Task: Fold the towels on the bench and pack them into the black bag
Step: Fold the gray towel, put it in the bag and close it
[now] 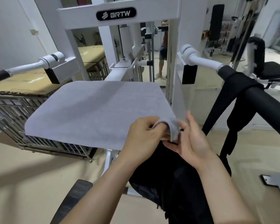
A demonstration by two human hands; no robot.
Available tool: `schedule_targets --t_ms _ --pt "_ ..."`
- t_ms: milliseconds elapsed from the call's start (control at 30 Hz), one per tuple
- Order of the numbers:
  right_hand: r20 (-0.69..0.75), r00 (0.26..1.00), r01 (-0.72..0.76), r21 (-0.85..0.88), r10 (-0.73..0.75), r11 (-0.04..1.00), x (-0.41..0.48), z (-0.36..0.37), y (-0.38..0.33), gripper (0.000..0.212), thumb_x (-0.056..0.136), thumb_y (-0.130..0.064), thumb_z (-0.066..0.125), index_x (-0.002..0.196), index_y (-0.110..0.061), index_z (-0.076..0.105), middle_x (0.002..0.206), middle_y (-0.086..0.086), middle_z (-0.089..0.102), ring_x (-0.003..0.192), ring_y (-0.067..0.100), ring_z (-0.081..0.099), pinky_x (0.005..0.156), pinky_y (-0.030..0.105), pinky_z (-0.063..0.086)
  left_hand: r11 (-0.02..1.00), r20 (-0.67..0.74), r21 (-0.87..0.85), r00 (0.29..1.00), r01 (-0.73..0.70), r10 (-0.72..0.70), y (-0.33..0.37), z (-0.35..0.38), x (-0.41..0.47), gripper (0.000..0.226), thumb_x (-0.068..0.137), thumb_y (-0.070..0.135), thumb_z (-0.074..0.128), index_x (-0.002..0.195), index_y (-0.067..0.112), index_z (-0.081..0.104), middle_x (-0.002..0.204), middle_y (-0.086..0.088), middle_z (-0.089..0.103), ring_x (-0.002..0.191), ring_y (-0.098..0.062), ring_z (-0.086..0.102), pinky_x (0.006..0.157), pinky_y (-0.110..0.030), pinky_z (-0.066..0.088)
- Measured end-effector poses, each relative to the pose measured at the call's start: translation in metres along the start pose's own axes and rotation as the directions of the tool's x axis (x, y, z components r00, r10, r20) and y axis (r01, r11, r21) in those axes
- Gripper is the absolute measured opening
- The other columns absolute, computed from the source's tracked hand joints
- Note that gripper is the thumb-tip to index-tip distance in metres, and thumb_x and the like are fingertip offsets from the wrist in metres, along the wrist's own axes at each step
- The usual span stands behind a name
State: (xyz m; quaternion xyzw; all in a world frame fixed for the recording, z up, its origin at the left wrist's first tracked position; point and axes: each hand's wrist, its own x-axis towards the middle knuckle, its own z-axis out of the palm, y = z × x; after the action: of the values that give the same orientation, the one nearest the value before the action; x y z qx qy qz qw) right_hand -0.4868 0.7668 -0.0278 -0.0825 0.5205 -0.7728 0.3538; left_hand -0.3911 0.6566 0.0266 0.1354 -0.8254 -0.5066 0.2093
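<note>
A grey towel [94, 110] lies spread flat over the seat of a white gym machine, covering it fully. My left hand [144, 135] pinches the towel's near right corner, which curls up and hangs between my hands. My right hand [192, 139] is beside that corner with fingers apart, its fingertips touching the hanging edge from the right. The black bag [176, 183] sits just below my hands, in front of the seat; its straps hang over the machine's black right handle [252, 97].
The white machine frame [118, 15] rises behind the seat, with a left handle [23, 68] sticking out. A metal wire crate [39, 139] with a cardboard top stands at the left. A black footplate [73, 198] is near my left arm. A person stands in the background.
</note>
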Motion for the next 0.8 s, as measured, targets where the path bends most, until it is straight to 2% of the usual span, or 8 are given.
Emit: schedule_targets --t_ms 67,133,233,367,467,567,700,800 --pt "-0.064 0.998 0.001 0.194 0.012 0.981 0.021 0.002 -0.003 0.059 0.085 -0.050 0.061 0.129 -0.011 0.059 0.126 0.017 0.064 0.117 0.034 0.061 0.102 0.053 0.045 0.992 0.099 0.108 0.994 -0.059 0.048 -0.003 0.000 -0.003 0.019 0.081 0.020 0.062 0.064 0.026 0.057 0.055 0.015 0.055 0.053 -0.002 0.048 0.054 -0.019 0.036" --pt "-0.195 0.981 0.057 0.235 -0.011 0.970 0.040 0.003 -0.010 0.060 0.071 -0.037 0.072 0.123 -0.008 0.064 0.122 0.016 0.066 0.114 0.034 0.063 0.099 0.052 0.048 0.970 0.149 0.217 0.986 -0.108 0.076 -0.006 0.000 -0.006 0.010 0.079 0.023 0.063 0.080 0.028 0.055 0.064 0.011 0.059 0.059 -0.005 0.051 0.058 -0.021 0.038" --pt "-0.320 0.937 0.196 0.153 -0.140 0.969 0.054 0.015 -0.033 0.048 0.075 -0.019 0.066 0.122 -0.012 0.062 0.126 0.014 0.064 0.108 0.030 0.065 0.089 0.041 0.054 0.881 0.154 0.408 0.969 -0.241 0.194 -0.008 0.004 -0.009 0.009 0.086 0.024 0.059 0.091 0.026 0.052 0.059 0.005 0.057 0.058 -0.013 0.048 0.056 -0.022 0.034" --pt "-0.339 0.841 0.441 -0.019 -0.421 0.897 0.059 0.034 -0.065 0.062 0.089 -0.004 0.054 0.146 -0.020 0.039 0.145 0.001 0.044 0.127 0.017 0.049 0.103 0.032 0.045 0.886 0.089 0.411 0.977 -0.214 0.194 -0.008 0.005 -0.007 0.024 0.089 0.033 0.039 0.074 0.015 0.043 0.053 -0.002 0.055 0.060 -0.028 0.054 0.061 -0.042 0.045" --pt "-0.284 0.807 0.522 -0.065 -0.517 0.850 0.064 0.053 -0.086 0.060 0.089 -0.005 0.054 0.146 -0.017 0.039 0.146 -0.006 0.041 0.134 0.013 0.041 0.109 0.028 0.039 0.990 0.035 0.137 0.999 -0.019 0.015 0.003 -0.006 -0.003 0.043 0.098 0.030 0.039 0.060 0.010 0.041 0.046 0.001 0.056 0.052 -0.021 0.060 0.057 -0.035 0.050" --pt "-0.186 0.793 0.564 -0.136 -0.580 0.815 0.075 0.087 -0.107 0.063 0.089 -0.008 0.054 0.148 -0.008 0.033 0.154 0.000 0.033 0.142 0.013 0.030 0.115 0.027 0.027 0.968 -0.143 -0.220 0.977 0.122 -0.156 0.015 -0.033 0.005 0.049 0.100 0.030 0.045 0.053 0.019 0.036 0.043 0.007 0.040 0.045 -0.011 0.046 0.052 -0.020 0.043" --pt "0.128 0.763 0.644 -0.240 -0.634 0.726 0.093 0.169 -0.129 0.065 0.094 -0.025 0.051 0.152 -0.012 0.023 0.159 0.003 0.023 0.146 0.016 0.021 0.119 0.036 0.021 0.903 -0.420 -0.428 0.890 -0.022 -0.178 0.018 -0.098 0.015 0.049 0.103 0.030 0.039 0.060 0.012 0.056 0.052 0.000 0.062 0.054 -0.015 0.062 0.060 -0.033 0.056" --pt "0.410 0.735 0.673 -0.343 -0.540 0.655 0.107 0.240 -0.119 0.061 0.102 -0.034 0.042 0.154 -0.024 0.013 0.161 0.003 0.017 0.147 0.017 0.017 0.118 0.036 0.016 0.915 -0.653 -0.400 0.718 -0.054 -0.243 -0.006 -0.163 0.018 0.045 0.102 0.032 0.040 0.066 0.014 0.060 0.056 -0.002 0.065 0.059 -0.020 0.064 0.062 -0.037 0.058"
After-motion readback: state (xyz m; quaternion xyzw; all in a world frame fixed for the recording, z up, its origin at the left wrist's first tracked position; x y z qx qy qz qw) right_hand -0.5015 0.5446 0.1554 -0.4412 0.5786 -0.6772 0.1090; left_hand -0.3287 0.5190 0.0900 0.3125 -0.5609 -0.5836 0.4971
